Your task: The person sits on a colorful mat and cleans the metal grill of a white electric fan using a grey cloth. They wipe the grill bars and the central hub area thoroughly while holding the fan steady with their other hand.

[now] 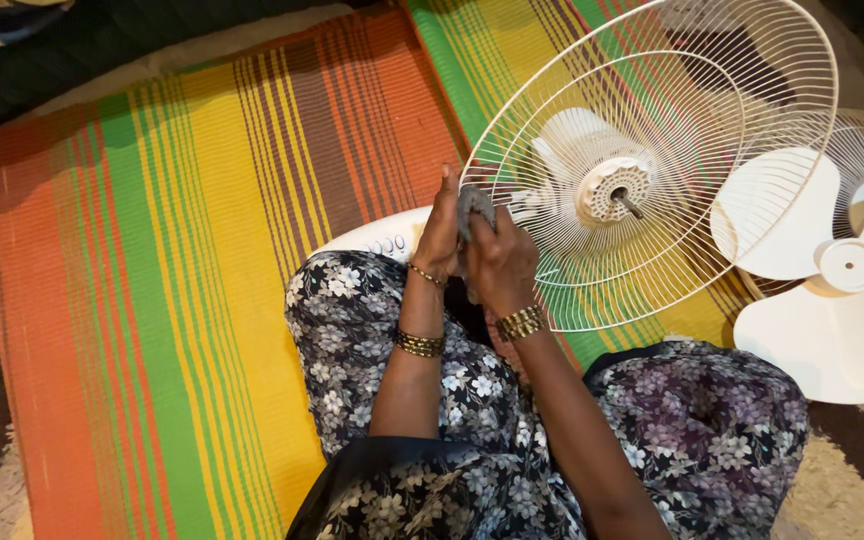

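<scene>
Hands together at the fan guard's point(652, 150) near rim: right hand point(500, 262) clutches a grey cloth point(473, 205) against the wires, left hand point(440, 235) pinches the rim beside it (guard stretches away rightward, upright)

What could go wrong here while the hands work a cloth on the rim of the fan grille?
The grille stands tilted and is steadied only at its rim by the left hand; it might tip. Fingers of the right hand, pressing the grey cloth, could snag between thin wires. The loose blade lies close beside it and could get knocked.
</scene>
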